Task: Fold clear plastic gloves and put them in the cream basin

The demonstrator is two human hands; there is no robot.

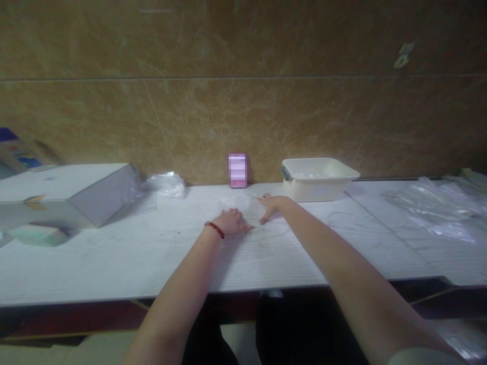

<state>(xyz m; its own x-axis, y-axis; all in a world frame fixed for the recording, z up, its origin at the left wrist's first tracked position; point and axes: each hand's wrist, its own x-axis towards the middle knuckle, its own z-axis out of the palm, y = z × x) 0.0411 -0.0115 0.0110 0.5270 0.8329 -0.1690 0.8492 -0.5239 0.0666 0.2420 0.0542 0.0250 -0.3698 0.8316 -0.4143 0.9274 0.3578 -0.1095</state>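
Note:
A clear plastic piece (245,204), hard to make out, lies on the white table (266,263) in front of the small pink and white item (238,171) at the wall. My left hand (231,221), with a red bead bracelet at the wrist, rests on the table at the near left edge of the plastic, fingers spread. On the plastic's right side is my right hand (269,207), thumb and fingers apart, touching its edge. The two hands are apart, with table showing between them.
A cream plastic basin (319,187) stands behind my right forearm. At the left are a white box (64,192), a pale green block (38,235) and crumpled clear plastic (166,185). Clear plastic bags (437,203) lie at the right. A tan tiled wall (213,116) borders the table.

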